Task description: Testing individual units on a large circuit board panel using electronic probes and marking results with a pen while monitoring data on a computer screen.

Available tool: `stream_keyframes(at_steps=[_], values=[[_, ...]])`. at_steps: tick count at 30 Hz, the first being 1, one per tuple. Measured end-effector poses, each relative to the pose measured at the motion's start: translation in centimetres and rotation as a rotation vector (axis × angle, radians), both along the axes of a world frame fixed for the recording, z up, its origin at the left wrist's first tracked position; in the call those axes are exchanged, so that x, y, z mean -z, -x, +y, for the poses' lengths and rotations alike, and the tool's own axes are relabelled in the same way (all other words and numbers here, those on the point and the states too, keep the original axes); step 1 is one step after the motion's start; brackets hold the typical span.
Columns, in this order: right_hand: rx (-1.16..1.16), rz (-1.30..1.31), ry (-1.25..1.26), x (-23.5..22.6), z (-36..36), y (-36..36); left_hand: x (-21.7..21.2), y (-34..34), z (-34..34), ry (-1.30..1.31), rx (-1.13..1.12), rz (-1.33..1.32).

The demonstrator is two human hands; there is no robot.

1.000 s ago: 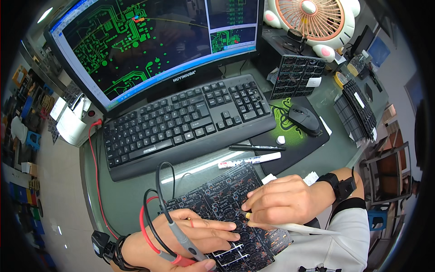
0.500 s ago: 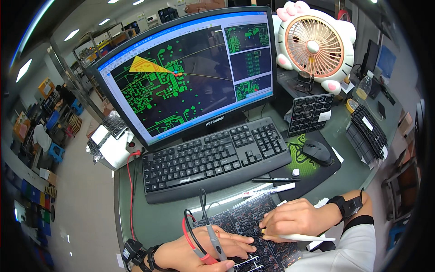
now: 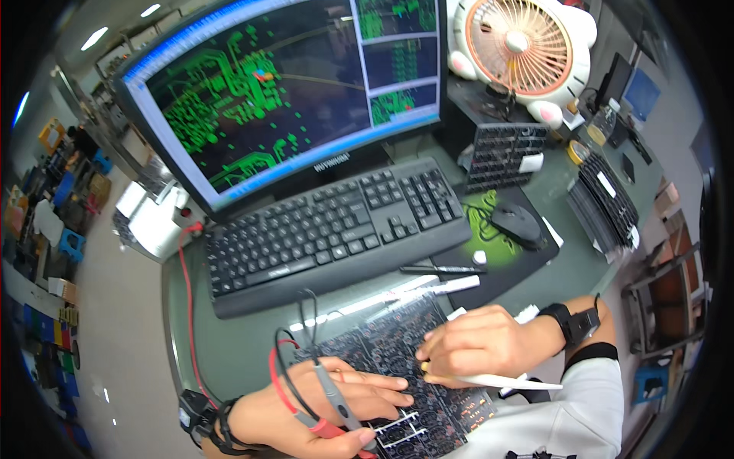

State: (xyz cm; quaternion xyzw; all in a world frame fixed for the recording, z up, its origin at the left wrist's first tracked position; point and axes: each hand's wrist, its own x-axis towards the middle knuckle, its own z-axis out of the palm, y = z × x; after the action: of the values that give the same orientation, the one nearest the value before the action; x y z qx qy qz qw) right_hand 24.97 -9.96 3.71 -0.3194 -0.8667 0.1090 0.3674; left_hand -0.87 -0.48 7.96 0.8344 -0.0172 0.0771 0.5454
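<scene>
A black printed circuit board panel [image 3: 397,330], dense with small parts, lies at the desk's near edge. My left hand [image 3: 321,402] rests across it with its fingers laid on the surface. Between its thumb and palm it keeps a red test probe [image 3: 325,430] and a grey test probe [image 3: 337,398], both with leads. Their tips are hidden. My right hand [image 3: 478,348] is closed low over the board, gripping a slender white pen-like tool [image 3: 512,381]. The tool's back end points right; a yellowish bit shows by the fingertips, and its working tip cannot be made out.
Beyond the board sit a black keyboard [image 3: 336,229] and a monitor [image 3: 267,99] with a green board layout. To the right are a mouse [image 3: 518,224], markers [image 3: 459,284], an upright board panel [image 3: 505,157], a stack of panels [image 3: 604,200] and a fan [image 3: 516,46].
The whole view has tilted and shifted, so the desk items appear further up and left. Both hands keep nearly the same place on the board, with the same holds.
</scene>
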Motion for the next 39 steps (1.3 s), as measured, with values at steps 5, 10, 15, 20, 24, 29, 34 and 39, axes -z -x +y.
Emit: stream_keyframes(at_steps=[5,10,15,20,24,29,34,39], values=[[-0.02,0.009,-0.016,0.65,0.44,-0.22,-0.48,-0.21,0.41,-0.147,0.011,0.041],[-0.039,0.015,-0.029,0.81,0.27,-0.21,-0.3,-0.12,0.31,-0.122,0.015,0.045],[-0.053,0.013,-0.032,0.74,0.33,-0.09,-0.16,0.11,0.05,-0.122,0.004,0.033],[-0.048,0.043,-0.002,0.52,0.34,-0.3,-0.22,-0.12,0.06,-0.13,0.01,0.044],[-0.049,0.046,-0.004,0.62,0.52,-0.25,-0.02,-0.06,0.09,-0.122,0.0,0.039],[-0.069,0.034,-0.005,0.28,0.63,-0.33,-0.23,-0.09,0.07,-0.113,-0.004,0.035],[-0.061,0.024,-0.005,0.24,0.54,-0.35,-0.2,-0.1,0.02,-0.136,0.001,0.026],[-0.049,0.041,-0.017,0.3,0.56,-0.24,-0.15,-0.18,0.05,-0.133,0.005,0.011]])
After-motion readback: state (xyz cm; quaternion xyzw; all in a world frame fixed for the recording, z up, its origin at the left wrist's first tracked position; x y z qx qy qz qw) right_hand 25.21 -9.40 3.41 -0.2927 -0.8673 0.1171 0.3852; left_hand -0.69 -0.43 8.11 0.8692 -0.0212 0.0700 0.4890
